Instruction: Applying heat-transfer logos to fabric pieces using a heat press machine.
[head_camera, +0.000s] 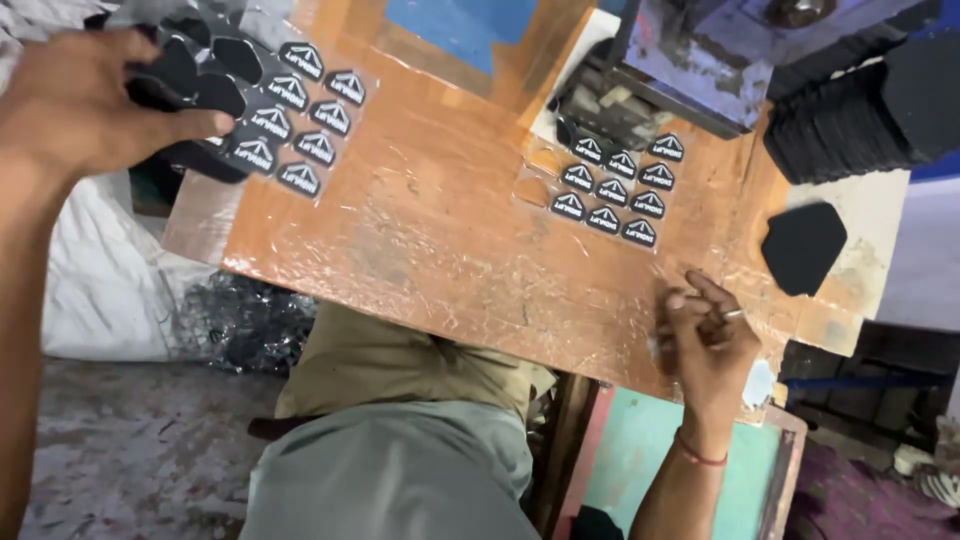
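Note:
My left hand (85, 100) is raised at the upper left, gripping a bunch of black pentagon-shaped pieces (195, 85) with its thumb across them. Just right of it a clear film sheet (300, 120) carries several black labels with white marks and hangs over the board's left corner. My right hand (705, 340) rests at the near right edge of the orange board (430, 220), fingers curled and pinching a thin bit of clear film. A second group of black labels (615, 190) lies on the board, up and left of my right hand.
One loose black pentagon piece (803, 247) lies at the board's right end. A tall stack of black pieces (850, 120) stands at the upper right beside a blue machine (700, 55). White sacks (100, 270) and black scraps (245, 320) lie on the floor at left.

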